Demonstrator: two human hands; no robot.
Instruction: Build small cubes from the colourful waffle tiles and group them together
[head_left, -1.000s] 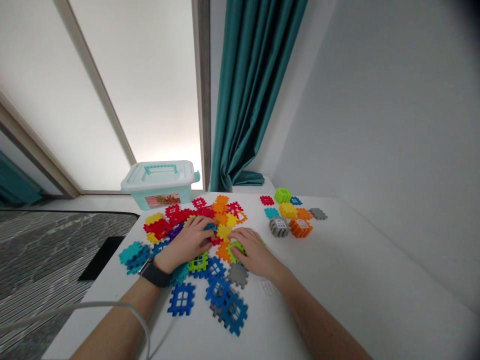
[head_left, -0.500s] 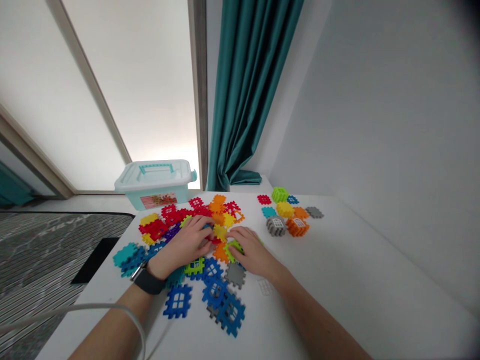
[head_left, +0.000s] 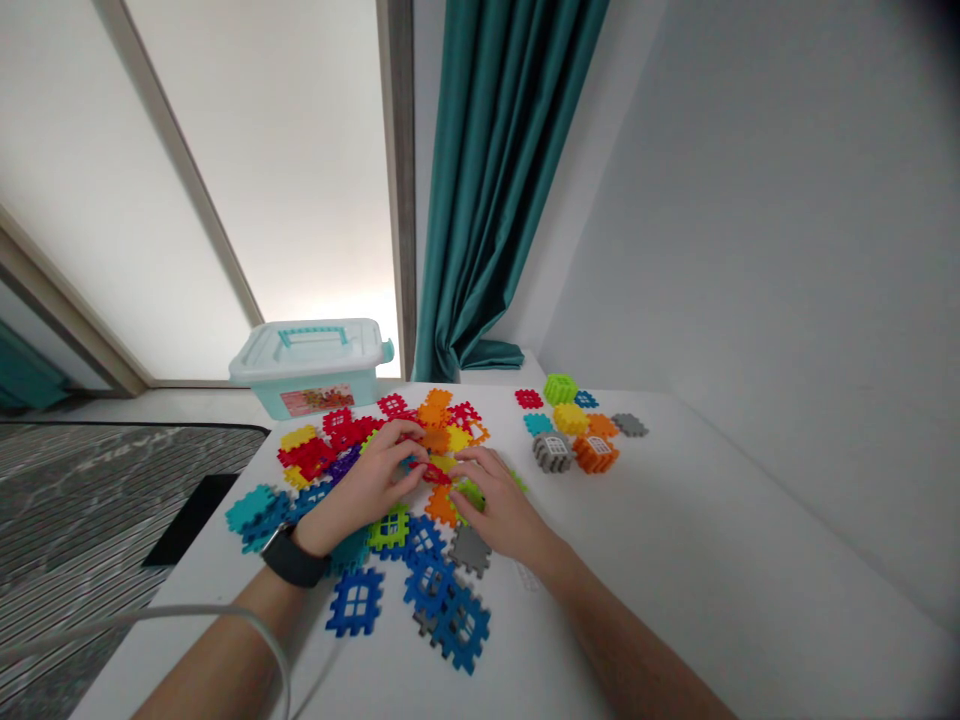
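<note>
Over a spread of coloured interlocking plastic tiles, my left hand (head_left: 386, 475) has its thumb and fingers bent around the left edge of a red tile (head_left: 436, 474). My right hand (head_left: 499, 500) is at the other side, its fingertips by the right edge of that tile and its thumb apart, lower down. A yellow tile (head_left: 444, 463) shows just behind the red one. Under my right fingers lies a lime green tile (head_left: 471, 492), partly covered. An orange tile (head_left: 440, 505) and a grey tile (head_left: 471, 549) lie nearer me.
Blue window tiles (head_left: 356, 601) lie at the front. Right of the pile stand tile stacks in grey (head_left: 553, 453), orange (head_left: 596, 454), yellow (head_left: 570, 419) and lime (head_left: 560, 389). A lidded teal box (head_left: 315, 365) stands at the back left. A pale cable (head_left: 225, 612) crosses my left forearm.
The yellow tile between my hands has dropped back or tilted, and a red tile now shows in front of it. My right hand has shifted slightly, its fingers more spread.
</note>
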